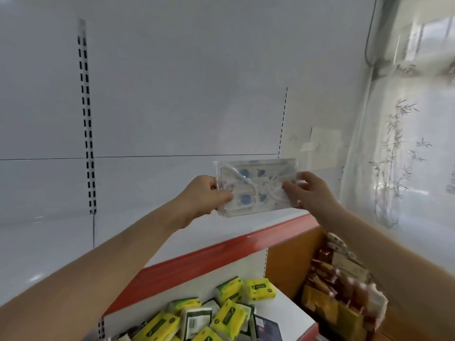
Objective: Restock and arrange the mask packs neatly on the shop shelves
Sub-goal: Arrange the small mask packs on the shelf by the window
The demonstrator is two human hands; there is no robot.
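A clear plastic mask pack (256,187), holding masks printed with blue round motifs, sits just right of the frame's centre, held in the air above the white upper shelf (172,232), apart from its surface. The left hand (204,195) pinches the pack's left edge, fingers curled behind it and thumb in front. The right hand (307,193) grips the right edge the same way, so the pack hangs almost level, tilted slightly down to the left.

The shelf's red front strip (221,252) runs diagonally below the hands. On the lower shelf (283,313), at bottom centre, yellow tissue packs (229,316) lie jumbled. Brown packets (339,286) crowd the lower right. A slotted upright (86,119) stands at upper left, and a bamboo-print curtain (398,156) hangs at right.
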